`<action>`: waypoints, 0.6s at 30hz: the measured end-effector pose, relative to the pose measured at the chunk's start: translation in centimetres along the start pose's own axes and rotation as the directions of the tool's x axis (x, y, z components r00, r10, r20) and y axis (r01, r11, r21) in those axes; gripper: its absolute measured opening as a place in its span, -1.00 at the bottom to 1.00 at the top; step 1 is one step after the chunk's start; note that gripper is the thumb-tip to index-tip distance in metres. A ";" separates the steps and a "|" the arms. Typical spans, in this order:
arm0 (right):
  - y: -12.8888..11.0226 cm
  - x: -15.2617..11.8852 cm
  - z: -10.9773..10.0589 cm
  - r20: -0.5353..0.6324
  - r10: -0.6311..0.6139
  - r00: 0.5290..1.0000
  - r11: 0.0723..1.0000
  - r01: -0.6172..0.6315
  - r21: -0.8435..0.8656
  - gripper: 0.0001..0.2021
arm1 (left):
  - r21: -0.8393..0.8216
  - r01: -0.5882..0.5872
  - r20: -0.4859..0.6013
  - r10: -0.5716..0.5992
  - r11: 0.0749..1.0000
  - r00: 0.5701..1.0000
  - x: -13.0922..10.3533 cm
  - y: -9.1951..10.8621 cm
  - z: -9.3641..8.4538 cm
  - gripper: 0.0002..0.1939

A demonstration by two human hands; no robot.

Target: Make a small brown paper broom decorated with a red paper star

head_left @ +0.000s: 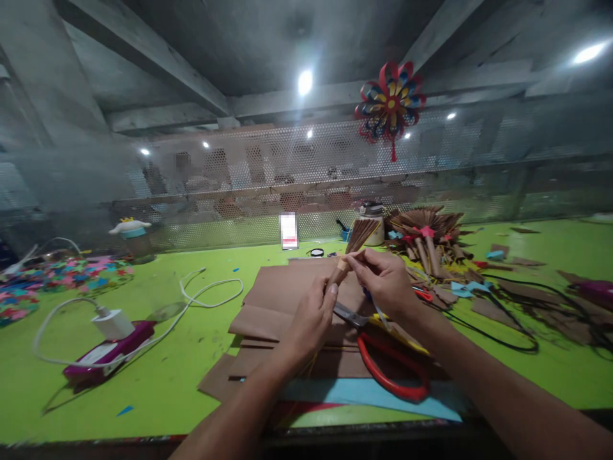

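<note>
My left hand is wrapped round the rolled handle of a brown pleated paper fan, which tilts up and to the right. At the fan's neck, where a light tan band shows, the fingers of my right hand are pinched together. Whether they grip the band or something smaller is too fine to make out. Beneath both hands lies a stack of brown paper sheets. Scissors with red handles rest on the stack just below my right hand, beside yellow strips. Light blue paper sticks out under the stack.
Several finished-looking brown fans are heaped at the back right, near a lidded jar. Paper scraps and a black cable spread over the right side. A purple power strip, white cable and clear cup stand left.
</note>
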State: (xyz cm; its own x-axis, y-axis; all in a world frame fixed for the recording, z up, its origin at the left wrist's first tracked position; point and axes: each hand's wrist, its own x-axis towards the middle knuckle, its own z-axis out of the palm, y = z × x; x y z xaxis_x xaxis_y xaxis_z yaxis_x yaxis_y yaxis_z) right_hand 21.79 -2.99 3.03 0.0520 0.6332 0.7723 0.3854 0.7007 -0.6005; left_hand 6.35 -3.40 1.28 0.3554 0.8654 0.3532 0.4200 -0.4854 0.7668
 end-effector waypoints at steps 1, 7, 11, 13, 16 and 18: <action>-0.1 0.0 -0.1 0.003 -0.023 1.000 0.999 0.023 -0.023 -0.79 | 0.006 0.001 0.003 -0.001 1.000 1.000 -0.1 0.1 0.0 -0.72; 0.0 0.1 -0.1 0.022 -0.035 0.999 0.999 0.036 -0.031 -0.79 | 0.023 -0.027 0.021 0.026 0.999 0.999 -0.2 0.3 0.0 -0.70; 0.1 0.1 0.0 0.018 -0.029 0.999 0.999 0.030 -0.023 -0.78 | 0.035 -0.037 0.010 0.036 0.999 0.999 -0.1 0.2 0.1 -0.71; 0.1 0.1 0.0 0.015 -0.024 1.000 0.999 0.024 -0.021 -0.78 | 0.036 -0.031 0.006 0.031 0.999 0.999 0.0 0.2 0.1 -0.72; 0.2 0.1 0.0 0.015 -0.011 1.000 1.000 0.011 -0.013 -0.78 | 0.008 -0.025 0.006 0.025 1.000 1.000 0.1 0.1 0.1 -0.73; 0.3 0.1 0.0 0.012 0.000 1.000 1.000 0.000 -0.009 -0.77 | -0.021 -0.028 0.003 0.028 0.999 1.000 0.1 0.0 0.1 -0.75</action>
State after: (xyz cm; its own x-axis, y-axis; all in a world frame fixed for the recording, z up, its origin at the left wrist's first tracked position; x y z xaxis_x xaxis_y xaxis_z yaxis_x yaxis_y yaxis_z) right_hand 21.87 -2.74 2.89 0.0408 0.6372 0.7696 0.3937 0.6977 -0.5985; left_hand 6.48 -3.34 1.24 0.3697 0.8510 0.3730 0.3922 -0.5068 0.7677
